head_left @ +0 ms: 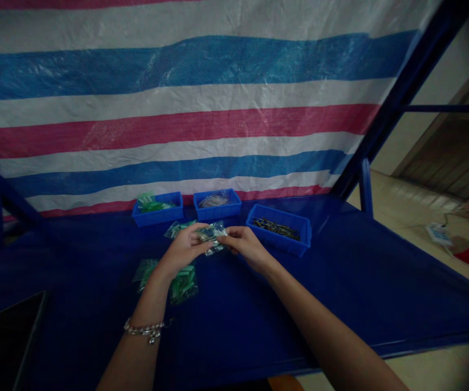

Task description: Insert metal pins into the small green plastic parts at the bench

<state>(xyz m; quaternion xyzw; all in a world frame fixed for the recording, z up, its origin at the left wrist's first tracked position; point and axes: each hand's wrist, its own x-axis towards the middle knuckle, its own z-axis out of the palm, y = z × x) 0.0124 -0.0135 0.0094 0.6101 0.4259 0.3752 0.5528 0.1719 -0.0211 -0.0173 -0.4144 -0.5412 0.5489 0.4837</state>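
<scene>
A small clear plastic bag (214, 237) is held between my two hands, above the blue table. My left hand (188, 247) grips its left side with thumb and fingers, and my right hand (245, 244) pinches its right edge. What lies inside the bag is too small to make out. Just behind my left hand rests another clear bag (174, 229) with greenish contents. Bags of green pieces (184, 283) lie beside and partly behind my left wrist, which wears a beaded bracelet (144, 329).
Along the back stand a blue bin with green bags (158, 217), a blue bin with clear bags (220, 212), and a blue bin of thin dark metal pieces (281, 247). A dark flat-screened device (8, 339) lies at left. Striped sheeting (177, 125) hangs behind the table (360, 282).
</scene>
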